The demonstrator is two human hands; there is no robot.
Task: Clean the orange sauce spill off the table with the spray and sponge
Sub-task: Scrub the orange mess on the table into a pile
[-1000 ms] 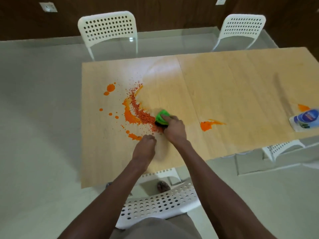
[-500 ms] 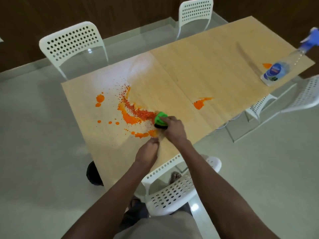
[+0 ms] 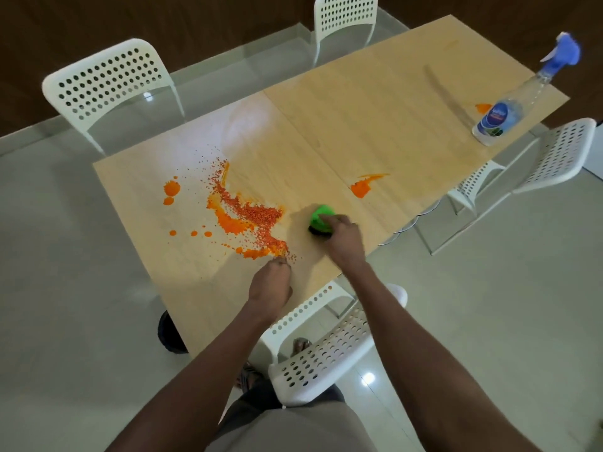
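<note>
A wide orange sauce spill (image 3: 243, 216) with gritty specks covers the left part of the wooden table (image 3: 375, 125). My right hand (image 3: 341, 234) grips a green sponge (image 3: 321, 215) with a dark underside, pressed on the table just right of the spill. My left hand (image 3: 272, 280) rests on the table near its front edge, fingers curled, fingertips at the spill's lower rim. A smaller orange smear (image 3: 363, 185) lies mid-table. Another orange smear (image 3: 483, 107) lies beside the clear spray bottle (image 3: 509, 106) with a blue trigger at the far right edge.
White perforated chairs stand around the table: one at the back left (image 3: 111, 83), one at the back (image 3: 346, 17), one at the right (image 3: 551, 158), one in front of me (image 3: 326, 347). A dark object (image 3: 169, 331) sits on the floor under the table's corner.
My right hand has pulled the sponge to the right, away from the main spill. The view has swung, bringing the spray bottle fully into sight. My left hand stays near the front edge.
</note>
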